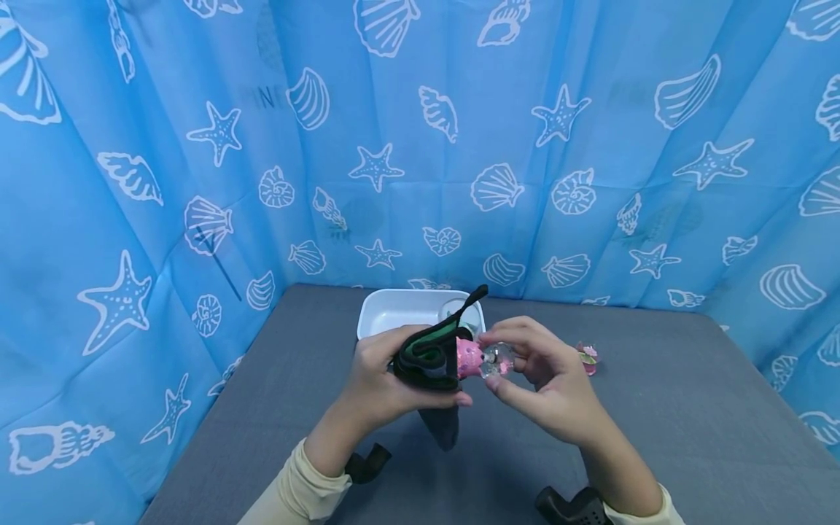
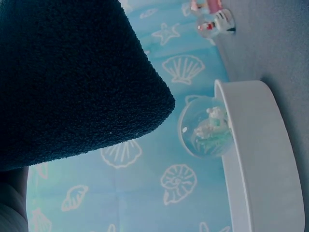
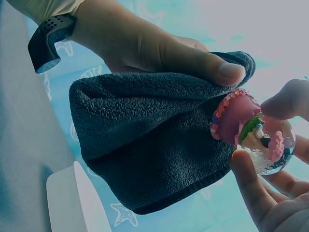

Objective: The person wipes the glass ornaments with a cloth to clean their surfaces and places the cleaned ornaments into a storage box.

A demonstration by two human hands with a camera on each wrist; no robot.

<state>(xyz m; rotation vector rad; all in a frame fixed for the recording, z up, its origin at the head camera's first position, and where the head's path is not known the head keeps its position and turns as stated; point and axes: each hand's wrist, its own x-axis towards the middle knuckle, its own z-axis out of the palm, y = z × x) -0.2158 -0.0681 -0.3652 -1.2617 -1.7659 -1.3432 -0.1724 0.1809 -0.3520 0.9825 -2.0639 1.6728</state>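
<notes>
My left hand (image 1: 375, 373) grips a folded dark fleecy cloth (image 3: 140, 130), its thumb lying along the top fold in the right wrist view. The cloth meets the pink base of a small snow globe (image 3: 236, 113), which lies on its side in the air. My right hand (image 1: 558, 375) pinches the globe's clear ball between thumb and fingers. Inside the ball are pink, green and white figures. One loose corner of the cloth hangs below the left hand in the head view. In the left wrist view the cloth (image 2: 77, 82) covers the upper left.
Behind the hands, a white tray (image 1: 394, 310) stands on the grey table (image 1: 663, 408), holding another snow globe (image 2: 205, 133) with white and green figures. Further small pink ornaments (image 1: 588, 357) stand to the right. A blue shell-patterned curtain (image 1: 407, 182) closes off the back and sides.
</notes>
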